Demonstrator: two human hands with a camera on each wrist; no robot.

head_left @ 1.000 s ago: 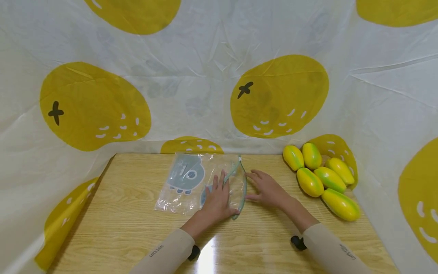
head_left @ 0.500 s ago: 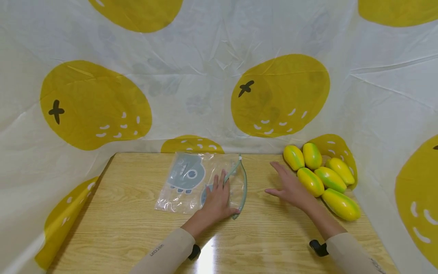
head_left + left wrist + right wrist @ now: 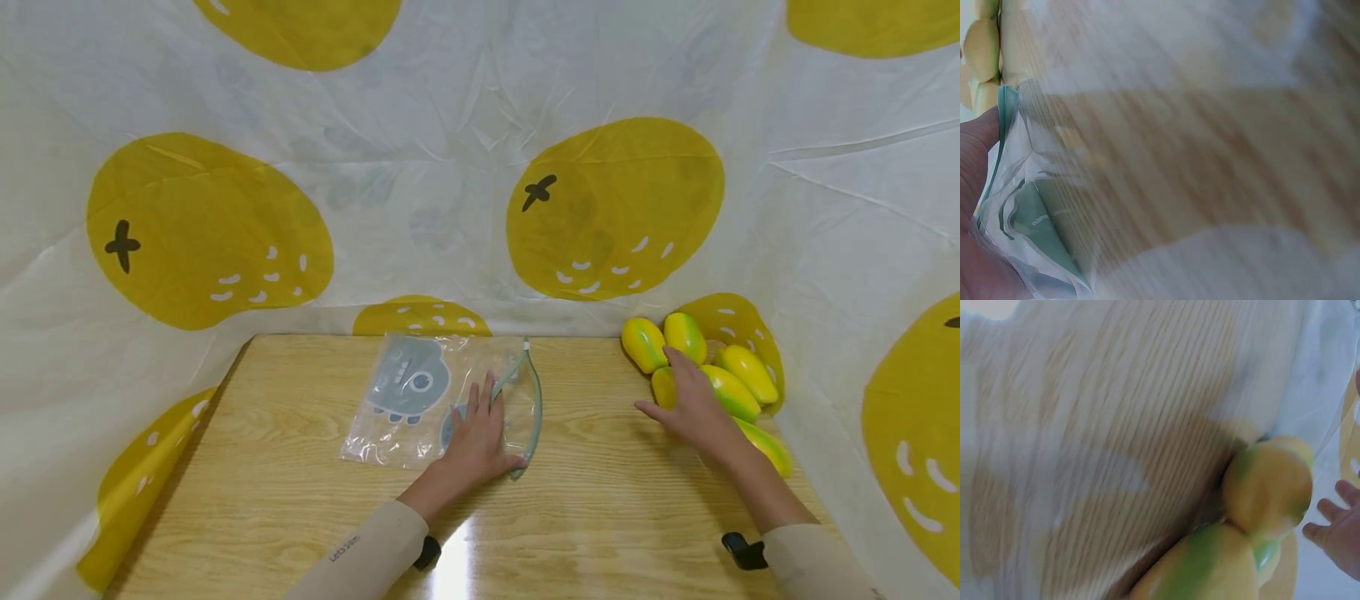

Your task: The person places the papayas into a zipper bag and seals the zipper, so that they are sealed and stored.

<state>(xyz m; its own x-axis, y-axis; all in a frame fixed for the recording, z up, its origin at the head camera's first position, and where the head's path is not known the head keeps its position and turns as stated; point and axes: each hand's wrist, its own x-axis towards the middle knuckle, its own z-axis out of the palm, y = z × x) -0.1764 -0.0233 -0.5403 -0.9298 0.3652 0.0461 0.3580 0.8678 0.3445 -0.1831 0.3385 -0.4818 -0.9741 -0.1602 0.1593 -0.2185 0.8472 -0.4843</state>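
Firmly brace the bag (image 3: 416,404) beneath the left hand (image 3: 476,440), fingers spread; centre the right hand (image 3: 696,408), thumb wide apart, over one mango (image 3: 662,388) before gripping.

The bag (image 3: 408,375) lies at the far middle of the table (image 3: 247,483), its mouth facing right. On that mouth end rests the left hand (image 3: 474,437), thumb at the near corner. Well to the right — in the table's far right part — six fruits (image 3: 742,375) sit clustered together. Before them, partly hiding some, is the right hand (image 3: 693,408) (whether it touches one cannot be told). Cloth (image 3: 420,208) hangs behind the table and along both sides.
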